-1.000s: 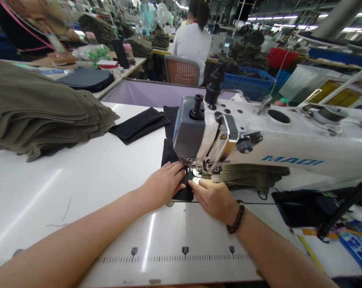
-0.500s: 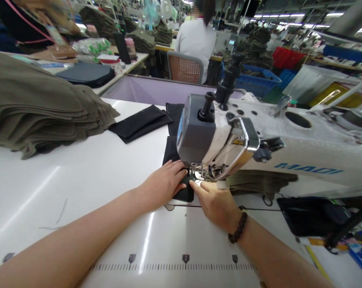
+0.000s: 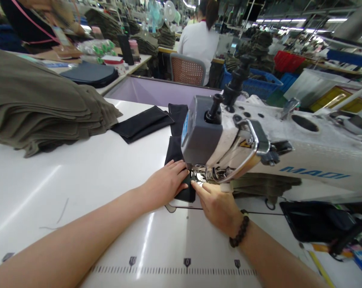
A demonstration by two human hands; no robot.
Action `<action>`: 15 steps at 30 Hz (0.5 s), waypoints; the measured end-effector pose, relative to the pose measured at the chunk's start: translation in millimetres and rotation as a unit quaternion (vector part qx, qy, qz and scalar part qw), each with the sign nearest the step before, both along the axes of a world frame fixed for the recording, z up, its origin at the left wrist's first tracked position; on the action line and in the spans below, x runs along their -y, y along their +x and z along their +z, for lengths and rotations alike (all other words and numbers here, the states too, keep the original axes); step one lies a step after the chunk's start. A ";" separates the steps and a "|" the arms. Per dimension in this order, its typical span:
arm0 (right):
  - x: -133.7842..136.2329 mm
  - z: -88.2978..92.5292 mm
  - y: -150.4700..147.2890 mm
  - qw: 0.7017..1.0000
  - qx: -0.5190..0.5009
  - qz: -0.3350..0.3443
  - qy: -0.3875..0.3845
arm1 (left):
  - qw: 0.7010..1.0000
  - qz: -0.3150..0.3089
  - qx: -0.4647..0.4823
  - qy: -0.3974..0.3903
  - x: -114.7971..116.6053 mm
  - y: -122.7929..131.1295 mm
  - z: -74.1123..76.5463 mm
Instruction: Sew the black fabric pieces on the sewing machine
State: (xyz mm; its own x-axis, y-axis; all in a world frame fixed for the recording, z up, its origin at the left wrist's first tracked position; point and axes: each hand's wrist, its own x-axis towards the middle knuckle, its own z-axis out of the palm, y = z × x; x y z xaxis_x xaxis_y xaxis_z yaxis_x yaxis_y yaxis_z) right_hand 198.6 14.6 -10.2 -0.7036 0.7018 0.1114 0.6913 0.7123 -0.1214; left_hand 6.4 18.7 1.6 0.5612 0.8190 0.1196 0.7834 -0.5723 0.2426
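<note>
Black fabric point(image 3: 185, 193) lies pinned under both flat, open hands, left point(image 3: 165, 182) and right point(image 3: 217, 204), its length running away under the machine head point(image 3: 211, 138).

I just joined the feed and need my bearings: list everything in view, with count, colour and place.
small black fabric piece: one, black, under the machine's foot, beneath both hands
white industrial sewing machine: one, white with grey head, right of centre
stack of olive-green fabric pieces: one, olive, far left on the table
folded black fabric pieces: a few, black, behind the machine head
white worktable: one, white, ruler marks along its near edge
olive fabric: one, olive, under the machine arm
blue plastic crate: one, blue, background
person in a white top: one, seated, back turned
left hand: flat on the black piece
right hand: fingertips at the foot, dark bead bracelet on its wrist
</note>
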 end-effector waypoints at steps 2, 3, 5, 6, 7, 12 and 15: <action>0.0 -0.7 -0.2 1.000 0.001 0.000 0.004 | 1.000 -0.002 0.001 0.001 0.1 0.9 0.5; 0.0 -1.0 -0.3 1.000 0.001 0.000 0.004 | 1.000 -0.002 0.002 0.001 0.0 1.3 0.8; 0.0 -1.6 -0.8 1.000 0.002 -0.001 0.004 | 1.000 -0.002 0.002 0.001 -0.7 1.9 0.8; 0.1 -1.6 -1.0 1.000 0.002 -0.002 0.003 | 1.000 -0.002 0.002 0.001 -1.3 1.9 0.5; 0.0 -1.5 -1.1 1.000 0.003 -0.005 0.002 | 1.000 -0.002 0.002 0.002 -1.9 1.6 0.0; -0.7 2.7 3.3 0.999 -0.012 0.032 -0.007 | 1.000 -0.009 -0.003 0.022 -0.5 -1.6 -2.2; -0.4 6.1 8.7 0.996 -0.022 0.089 -0.004 | 0.998 -0.061 -0.007 0.013 7.6 -2.3 2.6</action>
State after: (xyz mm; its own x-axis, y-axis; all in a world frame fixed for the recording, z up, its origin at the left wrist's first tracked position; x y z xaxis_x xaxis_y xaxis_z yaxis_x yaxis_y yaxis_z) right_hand 207.3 15.0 -4.0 -0.8113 0.5678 0.1393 0.5485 0.8217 -0.1546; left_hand 4.1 11.1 4.2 0.6576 0.7417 0.1322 0.7112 -0.6690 0.2159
